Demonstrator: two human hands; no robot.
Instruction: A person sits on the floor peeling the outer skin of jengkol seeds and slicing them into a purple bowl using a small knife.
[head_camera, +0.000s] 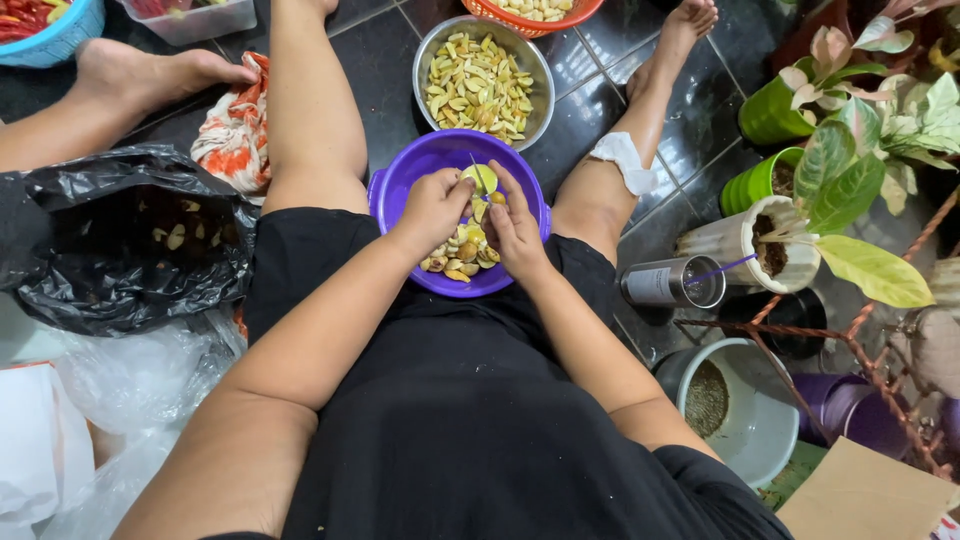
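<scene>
Your left hand (432, 208) and right hand (515, 228) meet over the purple bowl (400, 175) in your lap — fingers of both closed around one yellow-green seed (480, 178), a thin blade showing against it. Peeled pieces (460, 255) lie in the bowl beneath; the steel bowl (432, 45) of split seeds sits just beyond, between your legs

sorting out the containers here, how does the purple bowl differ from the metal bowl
The purple bowl is plastic-looking with rim handles and sits between the person's thighs; the metal bowl is shiny, handleless and lies farther out on the dark tile floor. The purple bowl holds brownish and yellow pieces under the left hand and right hand; the metal bowl holds pale yellow-green pieces, untouched. Both are round and open.
</scene>
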